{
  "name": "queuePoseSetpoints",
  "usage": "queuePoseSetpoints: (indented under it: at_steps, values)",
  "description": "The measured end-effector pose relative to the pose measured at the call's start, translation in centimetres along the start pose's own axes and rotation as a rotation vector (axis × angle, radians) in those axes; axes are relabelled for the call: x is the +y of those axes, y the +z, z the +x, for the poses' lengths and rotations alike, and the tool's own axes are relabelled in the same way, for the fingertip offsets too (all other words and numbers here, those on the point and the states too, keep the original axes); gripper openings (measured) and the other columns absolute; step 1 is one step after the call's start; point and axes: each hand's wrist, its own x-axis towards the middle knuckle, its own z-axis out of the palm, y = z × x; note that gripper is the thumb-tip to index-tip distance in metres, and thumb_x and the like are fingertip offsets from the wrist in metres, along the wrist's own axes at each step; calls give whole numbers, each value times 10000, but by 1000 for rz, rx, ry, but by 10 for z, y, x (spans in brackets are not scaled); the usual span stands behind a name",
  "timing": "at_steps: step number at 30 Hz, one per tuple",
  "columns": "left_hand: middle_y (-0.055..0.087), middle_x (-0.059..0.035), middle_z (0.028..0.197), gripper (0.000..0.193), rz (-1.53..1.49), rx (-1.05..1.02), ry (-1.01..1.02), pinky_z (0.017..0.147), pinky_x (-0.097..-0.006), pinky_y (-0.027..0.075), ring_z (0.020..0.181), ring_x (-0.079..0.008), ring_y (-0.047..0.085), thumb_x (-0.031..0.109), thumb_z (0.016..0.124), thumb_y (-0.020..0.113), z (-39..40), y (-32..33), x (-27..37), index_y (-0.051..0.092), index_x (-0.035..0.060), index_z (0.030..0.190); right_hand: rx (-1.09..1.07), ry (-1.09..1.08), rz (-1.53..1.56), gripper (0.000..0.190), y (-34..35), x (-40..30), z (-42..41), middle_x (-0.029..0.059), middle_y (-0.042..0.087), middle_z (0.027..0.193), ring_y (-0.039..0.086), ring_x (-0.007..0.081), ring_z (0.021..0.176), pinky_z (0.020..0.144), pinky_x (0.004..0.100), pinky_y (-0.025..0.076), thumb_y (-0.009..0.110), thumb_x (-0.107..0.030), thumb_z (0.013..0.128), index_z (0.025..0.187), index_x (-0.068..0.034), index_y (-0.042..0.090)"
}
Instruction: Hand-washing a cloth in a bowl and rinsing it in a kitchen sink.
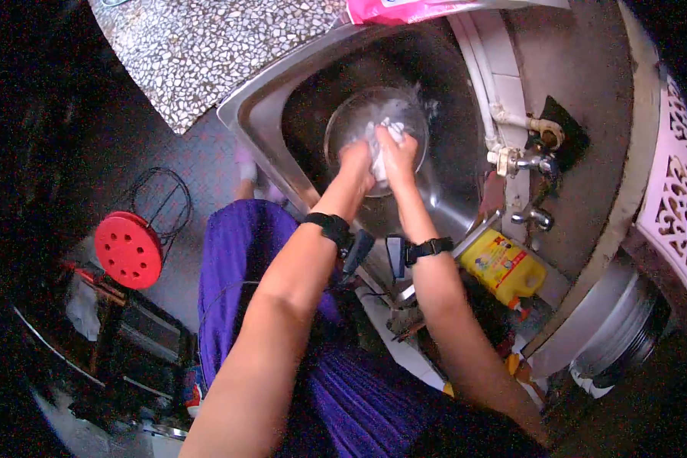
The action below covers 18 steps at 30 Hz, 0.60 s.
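Observation:
A white cloth (380,163), bunched up, is squeezed between my two hands over a round, see-through bowl (328,134) in a stainless steel sink (263,111). My left hand (356,162) grips the cloth from the left side, its fingers blurred. On the right, my right hand (399,154) is closed on the same cloth, thumb on top. Whitish, cloudy water shows in the bowl beyond the hands. Both wrists wear black bands with a small device.
A speckled terrazzo counter (206,51) adjoins the sink, with a pink plastic bag (389,12) at its far edge. Metal taps (535,165) and white pipes (475,63) run along the right. A yellow detergent bottle (501,263) lies near the sink; a red round stool (129,250) stands at left.

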Motion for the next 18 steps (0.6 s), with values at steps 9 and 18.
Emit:
queuePoseSetpoints:
  at_steps: [9, 18]
  values:
    - [656, -159, 986, 401, -7, -8, -100, 820, -430, 521, 902, -311, 633, 324, 944, 337, -9, -11, 11, 607, 49, 1056, 63, -69, -100, 167, 16, 8, -20, 36, 670, 812, 593, 124, 695, 638, 299, 480, 680, -173, 804, 838, -11, 663]
    - [581, -141, 1197, 540, 56, -87, 370, 953, -360, 397, 1074, -235, 544, 419, 872, 513, -53, -2, 40, 548, -19, 1187, 40, 556, 378, 611, -46, 58, 21, 144, 509, 1282, 497, 248, 1154, 941, 370, 406, 565, -472, 895, 1342, -76, 434]
